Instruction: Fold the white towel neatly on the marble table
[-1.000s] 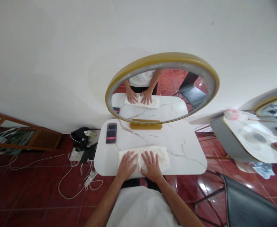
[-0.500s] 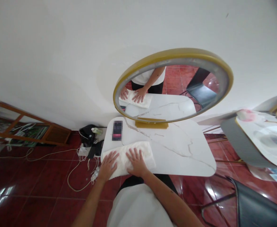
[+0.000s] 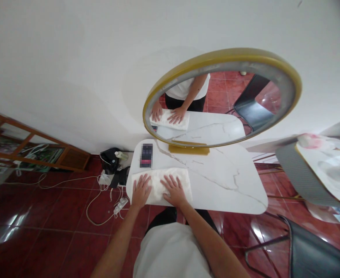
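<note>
A folded white towel (image 3: 160, 180) lies at the near left corner of a white marble-patterned table (image 3: 222, 181). My left hand (image 3: 141, 190) rests flat on the towel's left end, fingers spread. Flat on the towel's middle lies my right hand (image 3: 174, 190), its fingers spread too. Neither hand grips anything. A phone (image 3: 146, 155) lies on the table just beyond the towel. The round gold-framed mirror (image 3: 222, 96) at the table's back reflects both hands and the towel.
A dark chair (image 3: 311, 253) stands at the near right. Cables, a power strip (image 3: 120, 205) and a black bag (image 3: 109, 161) sit on the red tiled floor left of the table. A wooden shelf frame (image 3: 36, 152) runs along the left wall. Another table (image 3: 326, 170) stands at right.
The towel and both hands have slid left along the table's near edge to its left corner. The view has shifted with them.
</note>
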Action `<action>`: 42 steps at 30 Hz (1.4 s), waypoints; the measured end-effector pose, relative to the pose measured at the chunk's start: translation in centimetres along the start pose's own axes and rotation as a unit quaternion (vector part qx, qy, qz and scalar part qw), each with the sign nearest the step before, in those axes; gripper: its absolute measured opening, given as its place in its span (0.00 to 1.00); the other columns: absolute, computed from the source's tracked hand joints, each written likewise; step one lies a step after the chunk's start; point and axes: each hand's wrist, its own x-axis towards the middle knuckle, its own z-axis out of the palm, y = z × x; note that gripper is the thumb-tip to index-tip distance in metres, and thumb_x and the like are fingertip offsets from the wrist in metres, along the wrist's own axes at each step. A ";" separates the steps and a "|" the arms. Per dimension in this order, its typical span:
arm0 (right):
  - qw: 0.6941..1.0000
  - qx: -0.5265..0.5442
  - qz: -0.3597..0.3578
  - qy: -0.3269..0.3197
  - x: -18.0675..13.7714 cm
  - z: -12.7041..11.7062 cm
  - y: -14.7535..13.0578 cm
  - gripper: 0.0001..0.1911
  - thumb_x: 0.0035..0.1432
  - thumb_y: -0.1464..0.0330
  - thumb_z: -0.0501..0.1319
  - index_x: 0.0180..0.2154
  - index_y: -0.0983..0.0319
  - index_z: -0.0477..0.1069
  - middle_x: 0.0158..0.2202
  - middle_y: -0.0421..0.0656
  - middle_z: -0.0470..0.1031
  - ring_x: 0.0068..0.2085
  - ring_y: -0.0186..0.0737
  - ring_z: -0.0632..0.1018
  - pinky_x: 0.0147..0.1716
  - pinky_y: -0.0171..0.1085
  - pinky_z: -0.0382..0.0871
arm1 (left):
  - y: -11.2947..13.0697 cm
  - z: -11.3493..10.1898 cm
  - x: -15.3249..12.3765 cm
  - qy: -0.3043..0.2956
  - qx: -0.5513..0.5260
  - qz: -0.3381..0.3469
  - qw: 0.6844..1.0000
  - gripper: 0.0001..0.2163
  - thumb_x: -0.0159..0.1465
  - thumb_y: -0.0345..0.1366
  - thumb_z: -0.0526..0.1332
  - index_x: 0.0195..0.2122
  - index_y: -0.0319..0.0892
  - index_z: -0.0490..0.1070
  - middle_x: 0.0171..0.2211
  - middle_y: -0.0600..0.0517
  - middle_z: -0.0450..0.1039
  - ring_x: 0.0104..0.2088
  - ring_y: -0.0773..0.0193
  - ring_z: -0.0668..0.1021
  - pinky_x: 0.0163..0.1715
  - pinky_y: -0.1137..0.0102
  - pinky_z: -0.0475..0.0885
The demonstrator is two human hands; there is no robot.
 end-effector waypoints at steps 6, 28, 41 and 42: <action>0.998 -0.026 0.016 0.052 -6.0 -0.8 5.5 0.37 0.55 0.59 0.53 0.64 0.52 0.41 0.66 0.38 0.40 0.65 0.49 0.45 0.61 0.51 0.32 | 6.6 2.4 1.4 0.034 -0.001 0.091 0.995 0.23 0.65 0.41 0.51 0.62 0.51 0.53 0.63 0.52 0.52 0.64 0.56 0.52 0.61 0.53 0.43; 0.985 -0.096 0.106 0.100 -5.0 -1.5 7.4 0.38 0.55 0.57 0.54 0.64 0.51 0.40 0.66 0.41 0.41 0.65 0.55 0.43 0.58 0.62 0.30 | 12.5 3.8 4.4 0.018 -0.002 0.100 0.995 0.24 0.64 0.40 0.52 0.62 0.53 0.53 0.63 0.55 0.52 0.63 0.58 0.53 0.62 0.54 0.43; 0.986 -0.081 0.088 0.113 -0.1 -2.9 10.6 0.35 0.56 0.57 0.51 0.63 0.50 0.42 0.66 0.39 0.43 0.65 0.51 0.45 0.58 0.61 0.29 | 13.0 3.7 9.3 0.041 -0.015 0.055 0.998 0.24 0.63 0.38 0.53 0.61 0.53 0.54 0.62 0.55 0.54 0.63 0.57 0.54 0.62 0.54 0.42; 0.986 -0.084 0.090 0.112 0.1 -2.9 10.6 0.35 0.56 0.57 0.51 0.63 0.50 0.42 0.66 0.39 0.43 0.65 0.51 0.45 0.58 0.61 0.29 | 13.0 3.8 9.6 0.043 -0.015 0.054 0.998 0.24 0.63 0.38 0.53 0.61 0.53 0.54 0.62 0.55 0.54 0.63 0.57 0.54 0.62 0.54 0.42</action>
